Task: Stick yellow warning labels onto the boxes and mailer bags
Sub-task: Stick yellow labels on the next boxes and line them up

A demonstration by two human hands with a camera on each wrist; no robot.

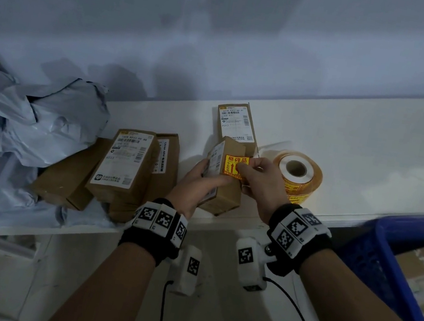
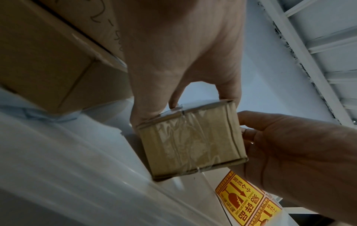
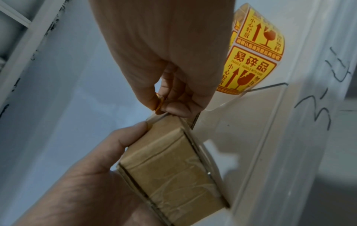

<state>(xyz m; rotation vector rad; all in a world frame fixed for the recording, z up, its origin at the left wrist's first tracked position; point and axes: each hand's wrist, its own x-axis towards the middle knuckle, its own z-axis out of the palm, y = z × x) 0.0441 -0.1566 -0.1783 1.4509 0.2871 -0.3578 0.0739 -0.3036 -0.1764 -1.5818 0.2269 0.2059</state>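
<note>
Two hands are seen at work in the head view: a small brown cardboard box (image 1: 226, 179) is gripped from its left side by the left hand (image 1: 196, 183), tilted above the front edge of the white shelf (image 1: 360, 145), while a yellow warning label (image 1: 235, 166) is pinched at its right edge by the right hand (image 1: 260, 180) and laid on the box's upper face. Beside it a roll of yellow labels (image 1: 297, 175) is stood, with more brown boxes (image 1: 124, 160) and grey mailer bags (image 1: 42, 122) to the left.

From the left wrist, the taped end of the box is shown, wrapped by curled fingers (image 2: 230, 91). The box is judged light and stiff; holding is best done at its edges.

From the right wrist alone, the label's edge is seen nipped between thumb and fingertips (image 3: 173, 107); the label is judged thin, floppy, and prone to creasing.
</note>
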